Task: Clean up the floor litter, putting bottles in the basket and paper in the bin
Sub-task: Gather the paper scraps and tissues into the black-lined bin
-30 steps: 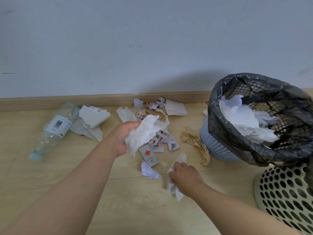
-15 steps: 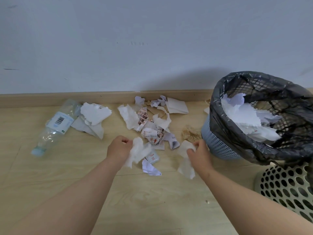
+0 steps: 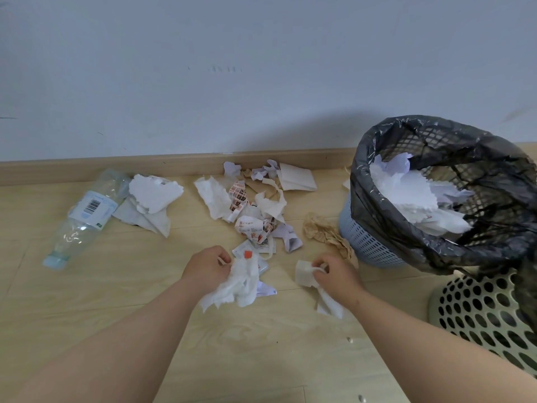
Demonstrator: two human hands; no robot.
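My left hand [image 3: 207, 267] grips a crumpled white tissue [image 3: 236, 283] just above the wooden floor. My right hand [image 3: 337, 275] pinches a folded white paper [image 3: 308, 277] beside it. Behind both hands lies a pile of paper scraps [image 3: 255, 210], white and printed, reaching to the skirting board. A brown crumpled paper [image 3: 322, 232] lies against the bin. The bin [image 3: 369, 239], pale blue with a black bag, stands at the right and holds white paper. A clear plastic bottle [image 3: 84, 216] lies on its side at the left. The perforated beige basket [image 3: 479, 315] stands at the lower right.
A torn white sheet [image 3: 154, 193] lies next to the bottle on another paper. The wall and wooden skirting board [image 3: 116, 167] close off the far side. Bare floor stretches in front of my arms.
My left hand has drawn back from the pile toward me with the tissue. My right hand swung up near the bin with its paper, then came back slightly; both hands now hover side by side.
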